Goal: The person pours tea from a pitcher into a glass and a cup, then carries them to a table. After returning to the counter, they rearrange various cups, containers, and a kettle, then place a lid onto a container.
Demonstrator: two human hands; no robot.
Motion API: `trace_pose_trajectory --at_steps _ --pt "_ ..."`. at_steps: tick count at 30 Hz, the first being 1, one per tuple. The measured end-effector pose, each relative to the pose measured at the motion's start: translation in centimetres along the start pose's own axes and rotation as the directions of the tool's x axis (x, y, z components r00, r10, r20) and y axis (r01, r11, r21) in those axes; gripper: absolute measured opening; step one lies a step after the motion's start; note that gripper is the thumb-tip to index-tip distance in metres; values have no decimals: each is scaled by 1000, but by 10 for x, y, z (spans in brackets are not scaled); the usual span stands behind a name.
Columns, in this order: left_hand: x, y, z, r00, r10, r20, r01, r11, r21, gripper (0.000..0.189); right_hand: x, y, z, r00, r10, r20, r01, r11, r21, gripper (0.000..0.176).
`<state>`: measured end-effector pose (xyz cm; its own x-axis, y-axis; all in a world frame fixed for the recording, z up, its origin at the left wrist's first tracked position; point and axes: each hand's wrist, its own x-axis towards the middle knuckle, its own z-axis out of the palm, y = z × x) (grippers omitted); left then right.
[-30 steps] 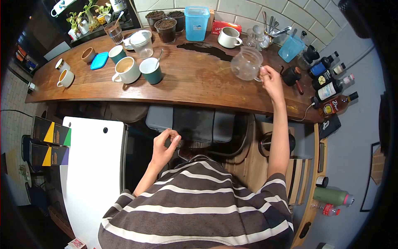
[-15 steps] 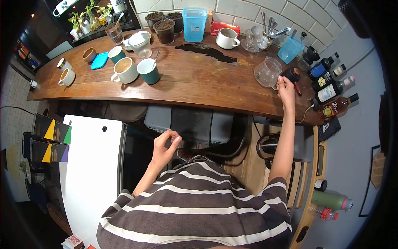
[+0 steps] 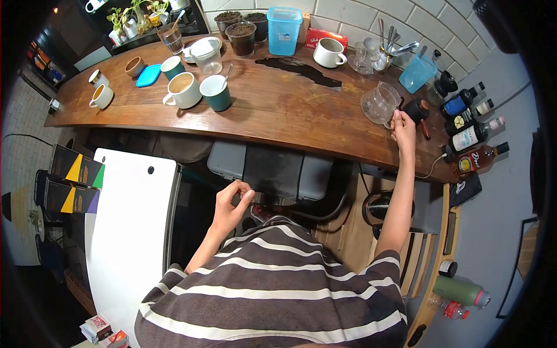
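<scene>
My right hand (image 3: pixel 403 134) reaches to the right part of the wooden counter. Its fingers are closed on the handle of a clear glass coffee server (image 3: pixel 380 103), which stands upright on the counter. Just right of those fingers is a dark coffee grinder (image 3: pixel 416 109) with a reddish wooden handle. My left hand (image 3: pixel 231 207) hovers in front of my body, below the counter's edge. Its fingers are loosely curled, a gap shows between thumb and fingers, and nothing is in it.
Across the wooden counter (image 3: pixel 290 116) stand a green cup with a spoon (image 3: pixel 216 95), a large white mug (image 3: pixel 183 91), a blue container (image 3: pixel 284 32) and a white mug (image 3: pixel 329 53). Several bottles (image 3: pixel 467 136) line the right end. A white panel (image 3: pixel 133 220) lies to the left.
The view has turned slightly, so the counter and its things appear shifted to the right. My right hand stays on the server's handle; my left hand holds its pose.
</scene>
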<state>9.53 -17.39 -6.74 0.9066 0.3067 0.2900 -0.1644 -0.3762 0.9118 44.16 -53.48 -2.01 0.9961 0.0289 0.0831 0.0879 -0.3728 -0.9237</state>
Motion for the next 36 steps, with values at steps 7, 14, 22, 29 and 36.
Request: trace_pose_trajectory --at_steps 7,14,22,29,36 --pt "-2 2 -5 1000 1 -11 -1 1000 22 12 -5 -8 5 999 -34 -38 33 999 -33 34" --pt "-2 2 -15 999 22 -44 -21 999 40 13 -18 -18 9 969 -131 -208 70 958 -279 37" --pt "-2 -8 -40 995 -7 -100 14 997 70 14 -68 -76 19 813 -516 -271 271 746 -609 29" --pt "-3 -15 -62 986 -65 -156 83 991 109 14 -107 -112 51 848 -526 -58 454 780 -431 27" --pt "-13 1 -49 964 -60 -259 101 984 148 14 -121 -105 59 882 -442 161 465 872 -152 28"
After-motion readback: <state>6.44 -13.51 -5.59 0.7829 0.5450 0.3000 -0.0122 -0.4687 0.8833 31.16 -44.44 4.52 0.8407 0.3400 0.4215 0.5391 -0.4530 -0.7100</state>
